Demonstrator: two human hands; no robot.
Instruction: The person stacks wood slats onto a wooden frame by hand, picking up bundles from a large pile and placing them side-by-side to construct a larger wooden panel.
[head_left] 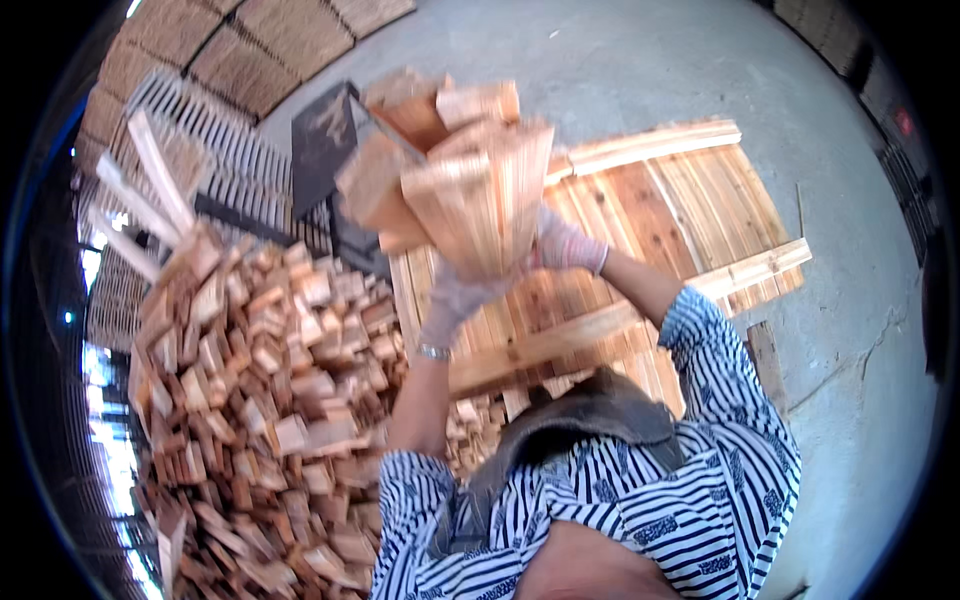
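Both my hands wear light, pinkish-white work gloves. Between them, raised in front of me, is a stack of short wooden boards (478, 200), pale and reddish, slightly smeared by motion. My left hand (460, 300) is closed on the near lower edge of the stack, with most of its fingers hidden. My right hand (565, 243) grips the right side, fingers partly behind the boards. Under the stack and to its right lies a slatted wooden panel (650, 220), with long battens (745, 272) across its near and far sides.
A big heap of wood offcuts (290, 410) fills the left side. Long pale sticks (160, 175) stand up at its far edge. A dark metal box-like frame (322, 150) is behind. Stacked slats (285, 40) line the back left. Grey concrete floor (840, 250) stretches right.
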